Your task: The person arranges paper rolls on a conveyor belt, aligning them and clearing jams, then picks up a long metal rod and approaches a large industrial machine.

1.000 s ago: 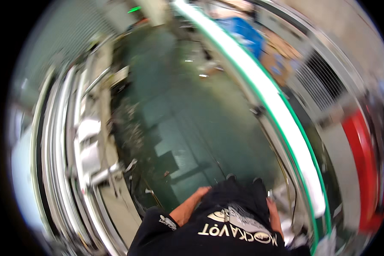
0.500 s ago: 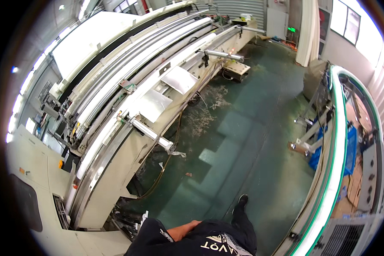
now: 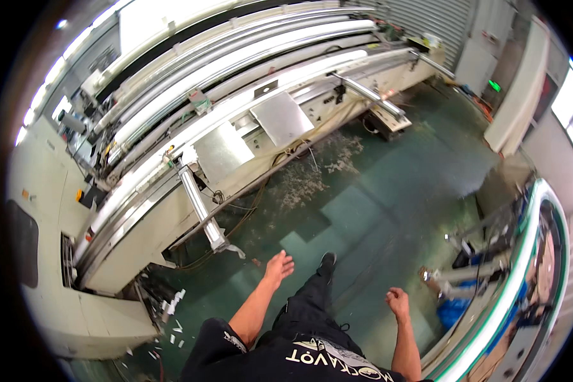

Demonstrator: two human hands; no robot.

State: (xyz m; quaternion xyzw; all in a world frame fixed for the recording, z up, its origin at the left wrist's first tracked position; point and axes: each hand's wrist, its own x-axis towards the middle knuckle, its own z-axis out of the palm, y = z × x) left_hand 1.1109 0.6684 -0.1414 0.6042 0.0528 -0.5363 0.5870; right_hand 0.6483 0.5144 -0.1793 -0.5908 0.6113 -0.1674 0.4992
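My left hand [image 3: 279, 266] is out in front of my body over the green floor, fingers stretched and slightly apart, holding nothing. It is nearest to the free end of a silver cylinder arm [image 3: 200, 207] that juts from the long machine, with a gap between them. Lower on the right, my right hand [image 3: 398, 302] hangs beside my body with its fingers curled in, and nothing shows in it. Neither hand touches anything. One dark shoe [image 3: 328, 259] is forward on the floor.
The long roller machine [image 3: 191, 229] runs along the left, with two metal plates [image 3: 221, 153] on its edge. A second silver arm [image 3: 372, 97] sticks out farther along. A curved green-edged conveyor [image 3: 519, 261] bounds the right. White scraps [image 3: 175, 305] litter the lower left floor.
My left hand has moved from my waist out in front, and my right hand has come into view. The view has shifted and tilted, and the forward leg has moved left in it.
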